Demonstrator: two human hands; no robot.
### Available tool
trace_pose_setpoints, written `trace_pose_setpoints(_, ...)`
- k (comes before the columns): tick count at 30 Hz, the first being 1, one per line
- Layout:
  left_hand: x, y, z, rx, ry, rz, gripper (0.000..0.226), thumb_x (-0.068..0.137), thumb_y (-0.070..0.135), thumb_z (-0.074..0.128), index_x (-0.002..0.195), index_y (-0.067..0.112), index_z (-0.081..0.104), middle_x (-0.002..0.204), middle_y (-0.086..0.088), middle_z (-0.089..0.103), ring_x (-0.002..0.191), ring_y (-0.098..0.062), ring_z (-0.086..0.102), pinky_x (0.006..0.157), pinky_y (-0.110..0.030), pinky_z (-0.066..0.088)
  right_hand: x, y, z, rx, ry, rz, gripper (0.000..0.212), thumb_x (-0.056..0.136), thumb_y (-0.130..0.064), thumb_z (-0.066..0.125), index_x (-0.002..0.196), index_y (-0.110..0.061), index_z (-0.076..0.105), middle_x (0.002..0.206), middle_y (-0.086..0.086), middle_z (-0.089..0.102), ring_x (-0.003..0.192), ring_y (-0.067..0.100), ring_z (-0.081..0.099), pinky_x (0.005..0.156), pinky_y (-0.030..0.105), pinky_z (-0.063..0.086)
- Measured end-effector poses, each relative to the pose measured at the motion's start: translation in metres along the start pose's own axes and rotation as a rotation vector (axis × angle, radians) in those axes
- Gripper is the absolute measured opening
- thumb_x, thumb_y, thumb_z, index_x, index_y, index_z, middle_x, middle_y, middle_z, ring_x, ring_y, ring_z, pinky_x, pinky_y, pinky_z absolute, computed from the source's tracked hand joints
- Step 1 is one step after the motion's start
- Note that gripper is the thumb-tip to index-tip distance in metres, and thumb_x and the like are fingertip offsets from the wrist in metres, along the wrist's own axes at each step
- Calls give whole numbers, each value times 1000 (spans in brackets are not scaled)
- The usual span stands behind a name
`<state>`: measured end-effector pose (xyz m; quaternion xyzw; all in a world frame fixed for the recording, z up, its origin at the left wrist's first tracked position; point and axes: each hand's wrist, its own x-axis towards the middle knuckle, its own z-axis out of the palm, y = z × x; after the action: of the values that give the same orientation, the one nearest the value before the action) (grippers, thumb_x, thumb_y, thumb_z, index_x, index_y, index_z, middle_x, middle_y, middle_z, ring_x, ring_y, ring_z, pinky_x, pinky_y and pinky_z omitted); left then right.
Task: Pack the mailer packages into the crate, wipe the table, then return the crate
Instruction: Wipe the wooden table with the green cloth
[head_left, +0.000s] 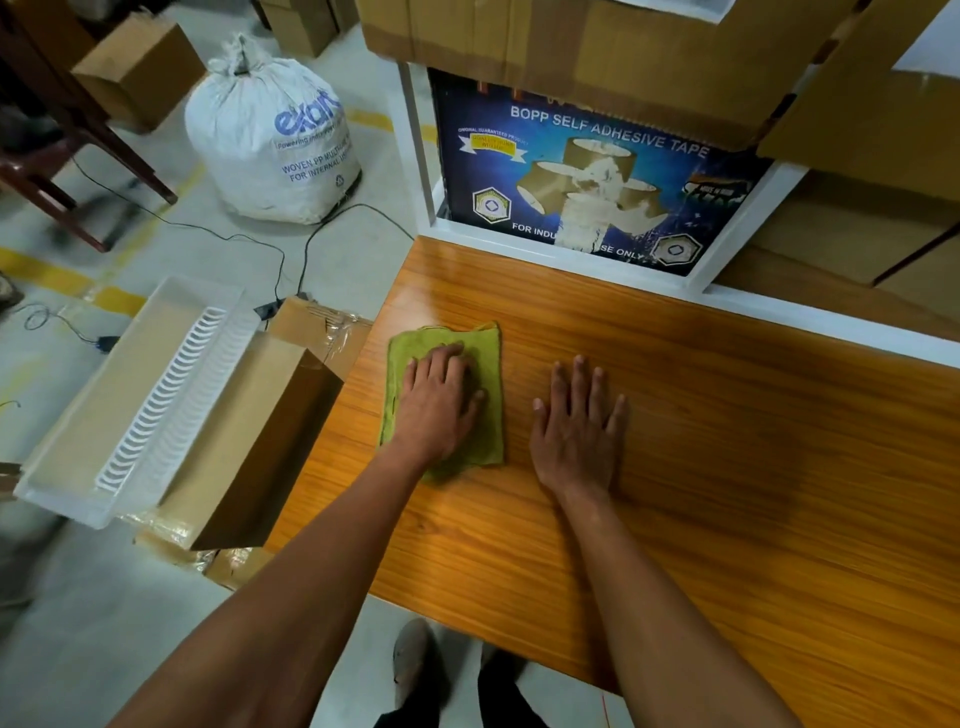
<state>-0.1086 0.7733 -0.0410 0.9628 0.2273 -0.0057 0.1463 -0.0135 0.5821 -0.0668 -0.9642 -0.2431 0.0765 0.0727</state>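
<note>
A green cloth (480, 345) lies flat near the left end of the wooden table (727, 467). My left hand (436, 400) presses down on the cloth with fingers spread flat. Beside it, to the right, my right hand (579, 423) rests palm down on the bare table top, fingers straight. A white crate (104, 410) sits off the table's left edge on top of cardboard boxes; several white mailer packages (166, 395) stand in a row inside it.
An open cardboard box (260, 441) stands between the crate and the table. A dark tape carton (582, 182) sits in a white shelf behind the table, with brown cartons above. A white sack (270, 135) and cables lie on the floor.
</note>
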Motion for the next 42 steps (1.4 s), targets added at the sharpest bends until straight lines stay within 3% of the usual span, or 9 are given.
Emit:
trace_pose_setpoints(5,-2,-6,7,75,-39,67,71,104,54,32,167,22,19,171,-7,22,163,-29,9,130,-64,6,18,-21,4,-27,0,-1,66,111,-55,10,169,-27,-3,176,6,-12,163,31,-11,127,64,-1)
trace_pose_setpoints(9,20,-16,0,108,-127,133,80,98,56,23,170,31,0,179,-3,-5,163,-27,-14,128,-66,-4,31,-33,5,-15,28,9,65,110,-54,9,169,-29,-2,177,5,-9,163,30,-8,127,65,4)
trace_pose_setpoints(11,31,-23,-1,123,-144,154,79,98,59,18,170,33,-1,178,-1,-9,163,-26,-18,127,-66,-5,34,-37,7,-25,35,18,65,111,-55,9,169,-31,-4,177,4,-10,163,30,-8,127,65,4)
trace_pose_setpoints(14,39,-29,1,100,-99,150,72,105,66,6,170,34,5,178,3,-8,162,-26,-19,127,-65,-7,40,-40,7,-32,52,41,64,110,-56,9,169,-33,-6,177,3,-12,163,29,-9,127,64,3)
trace_pose_setpoints(17,48,-31,6,125,-70,144,70,106,68,1,169,38,0,177,4,-13,161,-27,-23,127,-65,-8,48,-43,8,-46,54,48,65,110,-59,7,168,-34,-8,176,2,-14,163,29,-11,128,64,1)
trace_pose_setpoints(25,110,-31,9,112,-49,150,66,105,68,1,167,45,-2,178,6,-7,163,-30,-14,126,-69,-3,54,-45,11,-73,87,63,64,108,-63,3,167,-39,-8,176,-2,-15,163,25,-14,128,62,-1)
trace_pose_setpoints(34,26,-36,8,78,-50,105,60,107,65,3,162,53,-17,176,8,-15,162,-29,-20,125,-70,-5,56,-46,11,-54,111,63,64,109,-62,9,168,-40,-1,177,-4,-8,164,25,-7,128,63,2)
trace_pose_setpoints(39,102,-26,6,110,-25,57,65,104,67,3,166,50,-4,178,7,-3,164,-32,-10,123,-75,-2,55,-43,15,-52,139,52,66,107,-65,9,168,-41,2,178,-4,-3,164,25,-2,128,62,3)
trace_pose_setpoints(42,99,-24,4,137,-46,42,65,104,68,2,166,49,-5,178,6,-3,164,-32,-9,123,-75,0,54,-43,13,-31,140,39,69,105,-67,9,168,-40,6,178,-3,2,164,27,1,128,63,4)
